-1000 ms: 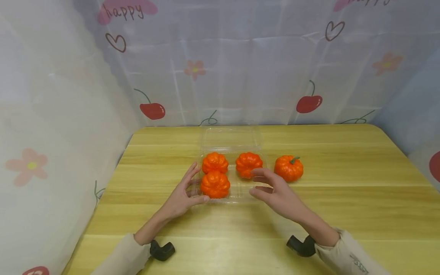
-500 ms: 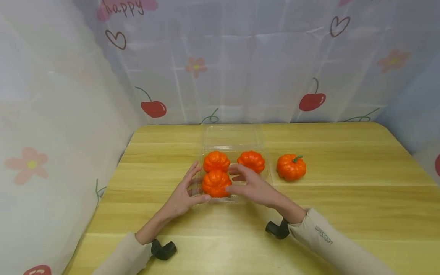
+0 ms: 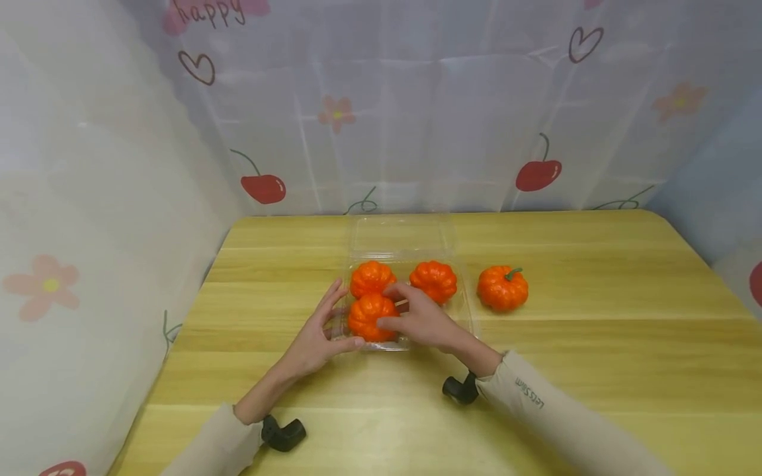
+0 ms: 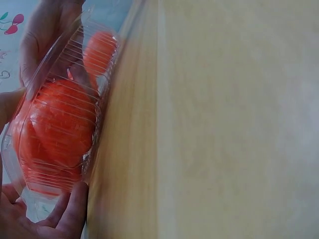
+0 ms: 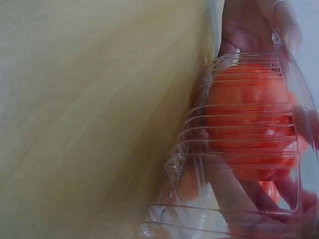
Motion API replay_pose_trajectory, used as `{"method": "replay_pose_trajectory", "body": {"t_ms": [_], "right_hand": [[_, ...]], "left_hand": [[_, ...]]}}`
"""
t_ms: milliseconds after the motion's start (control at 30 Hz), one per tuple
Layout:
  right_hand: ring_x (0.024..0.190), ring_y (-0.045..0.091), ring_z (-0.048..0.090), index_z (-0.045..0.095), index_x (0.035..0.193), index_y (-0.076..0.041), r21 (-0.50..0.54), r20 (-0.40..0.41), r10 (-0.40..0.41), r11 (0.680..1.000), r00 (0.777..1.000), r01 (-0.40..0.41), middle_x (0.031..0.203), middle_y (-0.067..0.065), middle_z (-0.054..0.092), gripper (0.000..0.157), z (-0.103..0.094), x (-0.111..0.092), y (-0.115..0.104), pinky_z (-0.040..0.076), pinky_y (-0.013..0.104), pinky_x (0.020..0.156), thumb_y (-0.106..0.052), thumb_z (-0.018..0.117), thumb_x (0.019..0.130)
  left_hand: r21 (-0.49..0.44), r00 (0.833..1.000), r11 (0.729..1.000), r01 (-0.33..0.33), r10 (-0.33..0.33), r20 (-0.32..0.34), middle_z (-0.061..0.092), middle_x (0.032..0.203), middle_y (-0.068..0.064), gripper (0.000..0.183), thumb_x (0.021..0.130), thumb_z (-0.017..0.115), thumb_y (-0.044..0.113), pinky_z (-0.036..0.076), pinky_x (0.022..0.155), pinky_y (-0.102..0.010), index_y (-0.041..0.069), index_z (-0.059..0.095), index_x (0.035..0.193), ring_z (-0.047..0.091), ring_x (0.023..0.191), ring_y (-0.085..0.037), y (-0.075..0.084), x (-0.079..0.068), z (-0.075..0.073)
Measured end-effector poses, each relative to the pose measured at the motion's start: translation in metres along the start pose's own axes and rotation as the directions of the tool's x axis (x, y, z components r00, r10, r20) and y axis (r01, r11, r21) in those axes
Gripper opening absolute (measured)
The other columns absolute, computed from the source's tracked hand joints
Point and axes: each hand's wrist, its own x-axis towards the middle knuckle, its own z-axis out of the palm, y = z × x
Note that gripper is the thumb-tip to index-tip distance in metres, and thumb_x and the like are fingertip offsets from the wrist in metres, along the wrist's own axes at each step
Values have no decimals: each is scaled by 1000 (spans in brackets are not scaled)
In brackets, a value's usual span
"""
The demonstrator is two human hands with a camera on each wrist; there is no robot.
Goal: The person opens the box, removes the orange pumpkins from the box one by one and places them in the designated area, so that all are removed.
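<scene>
Plastic box (image 3: 381, 347) — ribs (image 5: 244, 127), seemingly, wrist views only

A pale sheet (image 3: 411, 152) printed with red cherries (image 3: 538, 176), pink flowers (image 3: 337, 114) and brown hearts (image 3: 197, 67) rises behind the wood-grain table (image 3: 601, 284)

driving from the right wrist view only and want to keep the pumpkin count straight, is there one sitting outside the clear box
Observer: Yes, one orange pumpkin sits on the table, to the right of the clear box.
Operator: got it, and is the lid open, i can't make it out
Observer: Open; the lid is folded back beyond the box's far edge.
</scene>
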Motion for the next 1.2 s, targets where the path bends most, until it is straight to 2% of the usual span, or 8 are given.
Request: {"method": "replay_pose_trajectory", "body": {"t_ms": [133, 367, 867, 933, 1200], "right_hand": [[106, 31, 62, 57, 127, 0, 2, -21, 10, 1000, 1000, -10, 120, 12, 60, 49, 1, -2, 1, 55, 40, 87, -16, 76, 85], [106, 32, 62, 57, 127, 0, -2, -20, -19, 1000, 1000, 19, 121, 12, 61, 49, 1, -1, 3, 55, 40, 87, -16, 76, 86], [108, 31, 62, 58, 126, -2, 26, -53, -13, 1000, 998, 14, 122, 10, 61, 47, 2, -1, 6, 56, 38, 85, -15, 77, 85], [108, 31, 62, 58, 126, -2, 42, -53, -6, 999, 999, 9, 122, 10, 61, 48, 2, -1, 6, 56, 38, 85, -16, 77, 84], [108, 30, 61, 57, 132, 1, 77, -60, 13, 997, 998, -9, 127, 12, 61, 58, -2, -2, 6, 55, 37, 83, -21, 79, 82]], "left_hand": [[15, 1000, 1000, 11, -11, -5, 12, 163, 5, 97, 84, 80, 17, 45, 102, -48, 22, 18, 159, 36, 138, -33, 1, -1, 1], [13, 1000, 1000, 3, -3, -5, 4, 164, 8, 91, 84, 80, 15, 46, 102, -46, 15, 26, 157, 36, 138, -33, 1, -1, 0], [24, 1000, 1000, -1, 1, -15, 13, 163, 8, 95, 84, 80, 18, 46, 101, -48, 23, 20, 159, 39, 135, -32, -2, 0, 1], [22, 1000, 1000, 0, 1, -19, 17, 162, 6, 97, 84, 80, 17, 46, 101, -47, 24, 19, 159, 39, 135, -32, -3, 0, 0], [20, 1000, 1000, 1, 0, -18, 12, 163, 8, 95, 84, 80, 17, 46, 101, -47, 22, 21, 158, 39, 136, -33, -3, 0, 1]]}}
